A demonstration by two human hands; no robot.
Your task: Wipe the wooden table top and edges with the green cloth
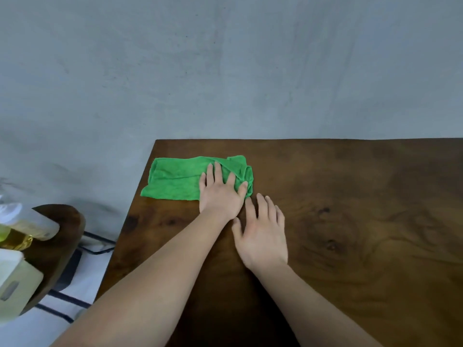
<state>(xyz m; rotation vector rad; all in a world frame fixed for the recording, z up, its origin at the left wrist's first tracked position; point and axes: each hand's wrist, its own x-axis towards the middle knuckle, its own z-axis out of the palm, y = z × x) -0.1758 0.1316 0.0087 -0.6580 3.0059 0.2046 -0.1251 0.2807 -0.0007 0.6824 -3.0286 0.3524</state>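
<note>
A green cloth (175, 179) lies folded near the far left corner of the dark wooden table (350, 209). My left hand (220, 194) presses flat on the cloth's right end, fingers straight and spread. Just to its right, my right hand (263, 236) rests flat on the bare wood, fingers straight, holding nothing and not touching the cloth.
A grey wall (225, 66) rises right behind the table's far edge. To the left, below the table's left edge, stands a small round wooden stand (62, 236) with blurred bottles (22, 231). A pale floor with dark lines lies beneath.
</note>
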